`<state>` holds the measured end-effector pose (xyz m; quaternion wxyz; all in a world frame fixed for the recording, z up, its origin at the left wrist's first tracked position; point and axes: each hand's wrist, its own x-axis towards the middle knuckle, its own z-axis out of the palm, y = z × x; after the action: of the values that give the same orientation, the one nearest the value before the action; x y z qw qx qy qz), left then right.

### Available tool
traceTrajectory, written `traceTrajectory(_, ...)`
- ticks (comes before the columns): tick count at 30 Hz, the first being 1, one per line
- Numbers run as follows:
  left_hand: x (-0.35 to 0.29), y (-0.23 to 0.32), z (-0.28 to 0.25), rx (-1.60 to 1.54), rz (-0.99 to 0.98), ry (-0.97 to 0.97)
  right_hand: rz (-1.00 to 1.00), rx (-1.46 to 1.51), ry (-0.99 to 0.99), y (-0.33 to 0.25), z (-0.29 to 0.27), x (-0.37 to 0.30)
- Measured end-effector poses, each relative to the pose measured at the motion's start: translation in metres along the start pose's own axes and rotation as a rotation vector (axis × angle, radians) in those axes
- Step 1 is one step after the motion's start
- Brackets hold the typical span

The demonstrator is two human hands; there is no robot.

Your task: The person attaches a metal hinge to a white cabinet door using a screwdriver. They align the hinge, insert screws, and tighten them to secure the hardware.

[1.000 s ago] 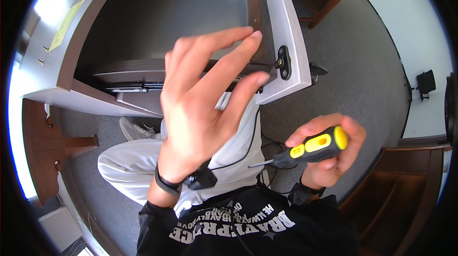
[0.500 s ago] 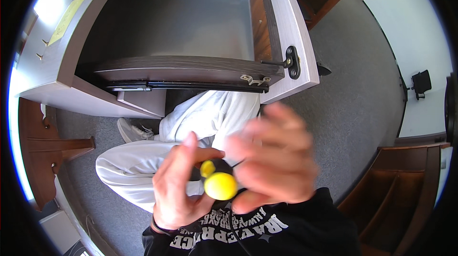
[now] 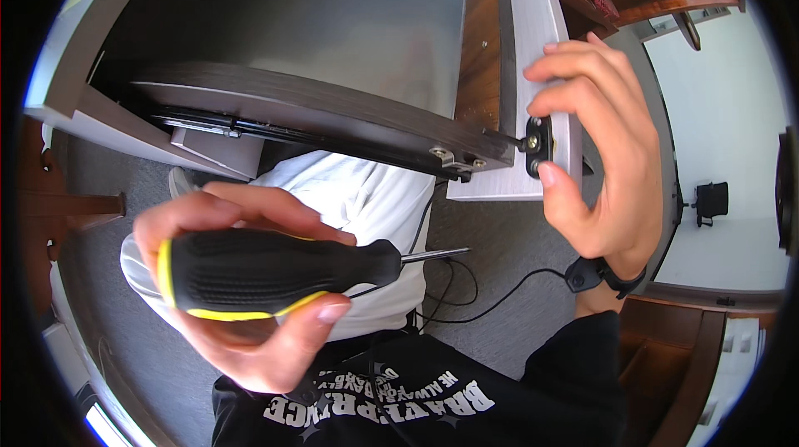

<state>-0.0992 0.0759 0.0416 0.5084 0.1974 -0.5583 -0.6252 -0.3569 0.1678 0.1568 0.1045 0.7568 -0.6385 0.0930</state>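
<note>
My left hand (image 3: 250, 355) is closed round the black-and-yellow handle of a screwdriver (image 3: 275, 272). The handle lies almost level, and its thin metal shaft points right, away from the furniture. At the drawer's right corner, my right hand (image 3: 617, 143) has thumb and index finger at the two ends of a small black fitting (image 3: 541, 146). This fitting sits on the inner face of the pale drawer front (image 3: 495, 190), with a screw head in its middle. A dark rod runs from it toward the drawer's side panel (image 3: 333, 114). A metal bracket (image 3: 445, 156) is fixed low on that panel.
A black drawer slide (image 3: 300, 135) runs along the panel's lower edge. Below it are my legs in white trousers (image 3: 312, 185). A black cable (image 3: 491, 314) loops from my right wrist over the grey carpet (image 3: 508, 239). Brown wooden furniture (image 3: 666, 364) stands at the lower right.
My hands have parted from in front of my chest. The right reached up to the black fitting; the left turned the screwdriver sideways, so its shaft now shows. The view has shifted slightly.
</note>
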Motion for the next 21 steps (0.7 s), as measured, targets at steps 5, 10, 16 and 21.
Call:
traceTrajectory(5, 0.012, 0.014, -0.013, 0.065, -0.124, 0.102, -0.011, -0.045, 0.013, 0.003, 0.004, -0.004)
traceTrajectory(10, 0.025, 0.009, -0.043, -0.056, 0.108, -0.169, -0.004, -0.092, -0.09, -0.006, -0.009, 0.004)
traceTrajectory(16, 0.028, 0.0, -0.055, -0.073, 0.101, -0.233, 0.051, -0.093, -0.129, -0.018, -0.007, 0.006)
traceTrajectory(21, 0.018, 0.004, -0.044, 0.032, -0.008, 0.061, 0.073, -0.139, -0.164, -0.023, -0.008, 0.011)
